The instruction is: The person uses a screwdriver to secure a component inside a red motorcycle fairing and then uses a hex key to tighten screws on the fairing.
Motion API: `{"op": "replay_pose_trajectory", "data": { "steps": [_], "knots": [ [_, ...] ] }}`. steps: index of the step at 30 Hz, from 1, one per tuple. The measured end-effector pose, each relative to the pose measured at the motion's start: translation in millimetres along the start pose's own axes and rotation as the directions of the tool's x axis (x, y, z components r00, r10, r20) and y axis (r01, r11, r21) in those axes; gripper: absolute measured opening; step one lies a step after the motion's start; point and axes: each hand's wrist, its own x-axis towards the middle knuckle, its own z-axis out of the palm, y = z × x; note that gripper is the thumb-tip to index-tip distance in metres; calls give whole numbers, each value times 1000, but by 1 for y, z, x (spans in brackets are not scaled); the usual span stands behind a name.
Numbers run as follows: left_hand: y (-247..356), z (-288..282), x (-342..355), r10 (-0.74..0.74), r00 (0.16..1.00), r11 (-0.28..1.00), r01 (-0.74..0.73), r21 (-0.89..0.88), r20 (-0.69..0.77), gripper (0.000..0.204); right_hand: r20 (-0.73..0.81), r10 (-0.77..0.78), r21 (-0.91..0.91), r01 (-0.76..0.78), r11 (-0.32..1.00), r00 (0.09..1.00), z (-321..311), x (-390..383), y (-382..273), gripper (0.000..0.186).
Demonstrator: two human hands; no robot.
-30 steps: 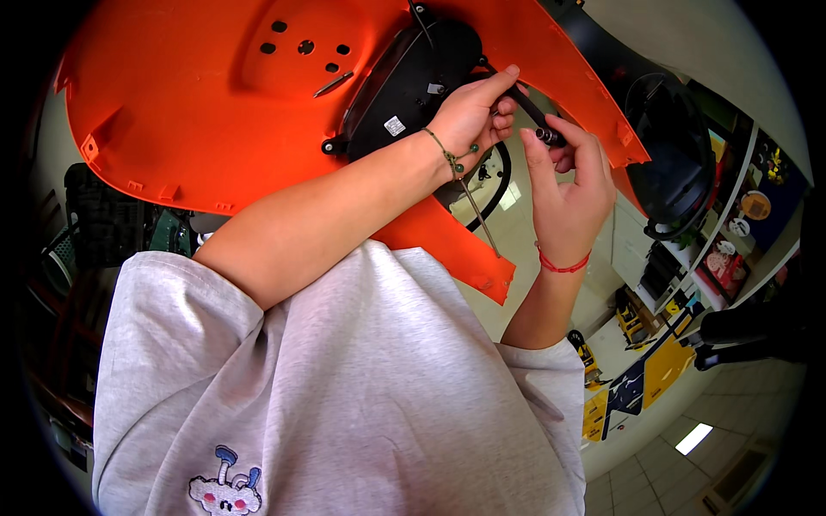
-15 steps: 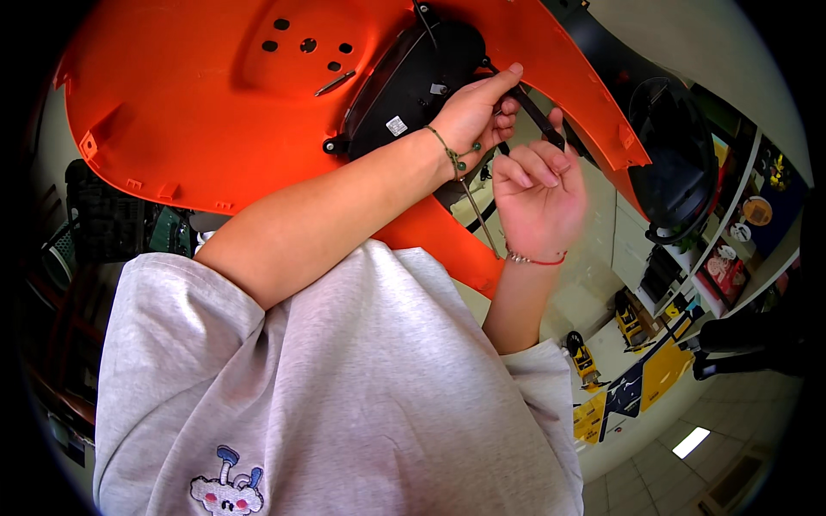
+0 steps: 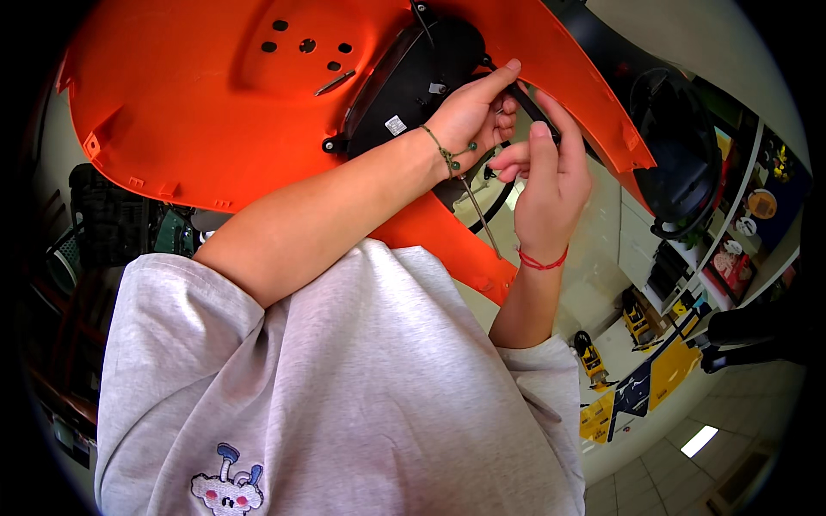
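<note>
Fingers of my left hand (image 3: pixel 471 119) curled around a black bar (image 3: pixel 529 104); my right hand (image 3: pixel 553 191), folded half a second earlier, had extended thumb and forefinger near its lower end, pinching or not unclear. Beyond, a black housing (image 3: pixel 406 88), its white label (image 3: pixel 395 125) unreadable, sat against an orange panel (image 3: pixel 185 129).

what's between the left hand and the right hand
A slim black bar spans that stretch, slanting down from the left hand toward the right hand; the head view shows it.
</note>
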Motion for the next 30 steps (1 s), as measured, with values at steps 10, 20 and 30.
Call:
{"op": "replay_pose_trajectory", "data": {
  "steps": [10, 20, 30],
  "knots": [
    [2, 1, -9, -22, 1000, 991, 20, 132, 12, 36, 298, 101, 894, -314, 320, 949, -12, 1, 18, 38],
    [0, -7, -3, -38, 992, 999, 37, 12, 119, 33, 312, -52, 935, -316, -163, 949, -1, 2, 17, 30],
    [-1, 3, -6, 60, 998, 997, -59, 55, -17, 29, -52, -59, 122, 65, 990, 997, -12, 1, 14, 28]
  ]
}}
